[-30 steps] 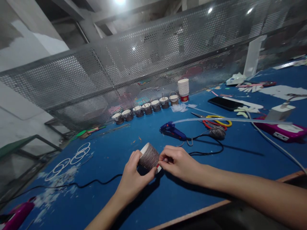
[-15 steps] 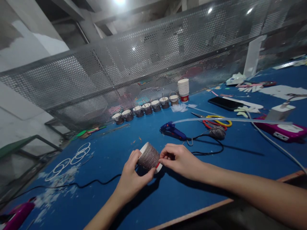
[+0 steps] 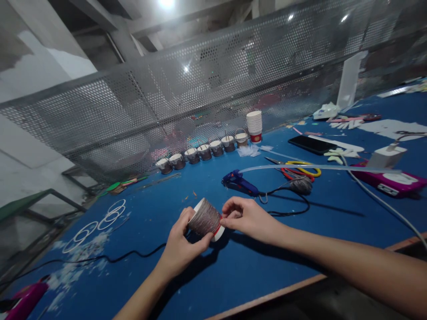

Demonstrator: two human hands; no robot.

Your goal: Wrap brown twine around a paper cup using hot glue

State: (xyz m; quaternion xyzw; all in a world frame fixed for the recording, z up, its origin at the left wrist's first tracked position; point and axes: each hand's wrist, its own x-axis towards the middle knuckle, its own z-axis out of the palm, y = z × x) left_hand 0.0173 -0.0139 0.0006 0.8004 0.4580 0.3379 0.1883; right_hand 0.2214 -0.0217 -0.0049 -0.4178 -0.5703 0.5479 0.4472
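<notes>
A paper cup (image 3: 204,218) wrapped in grey-brown yarn lies tilted above the blue table, its white rim toward the upper left and a red and white band bare at its lower right end. My left hand (image 3: 182,244) grips it from the left, thumb near the red band and fingers behind. At the cup's right side, my right hand (image 3: 248,218) has thumb and index finger pinched together beside the red band. Whatever lies between those fingertips is too small to make out.
Behind stand several wrapped cups (image 3: 204,152) and a stack of paper cups (image 3: 255,126). A blue glue gun (image 3: 240,182), scissors (image 3: 304,168), a yarn ball (image 3: 301,185) and a phone (image 3: 312,144) lie to the right. White rings (image 3: 111,214) and a black cable (image 3: 125,256) are at left.
The cup has turned slightly in my left hand, showing more of the red band. My left thumb has shifted a little left, and my right fingertips have moved slightly along the cup's edge.
</notes>
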